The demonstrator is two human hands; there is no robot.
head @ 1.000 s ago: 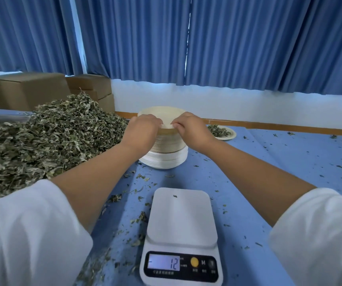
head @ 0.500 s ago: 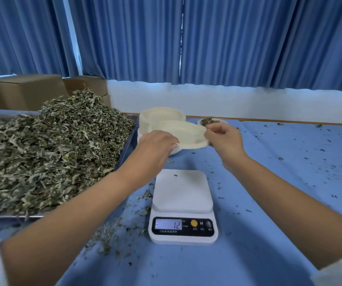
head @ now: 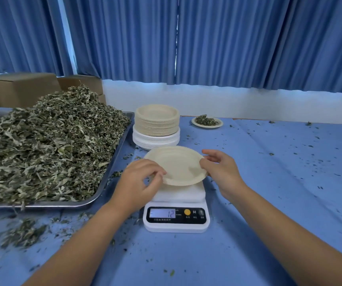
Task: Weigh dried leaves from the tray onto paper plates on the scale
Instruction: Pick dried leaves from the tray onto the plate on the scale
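I hold one empty beige paper plate (head: 176, 164) just above the white digital scale (head: 177, 215), whose display reads 12. My left hand (head: 139, 182) pinches the plate's near-left rim. My right hand (head: 220, 170) pinches its right rim. A big heap of dried leaves (head: 44, 141) fills the metal tray (head: 112, 168) on the left. Behind the scale stands the stack of paper plates (head: 156, 124), beige ones on top of white ones.
A small plate with a portion of leaves (head: 206, 121) sits at the back right of the stack. Cardboard boxes (head: 19, 87) stand behind the tray. Leaf crumbs are scattered over the blue tablecloth (head: 279, 182). Blue curtains hang behind the table.
Both hands lifted one plate off the stack and brought it toward me, down to just over the scale. The scale reading stays at 12.
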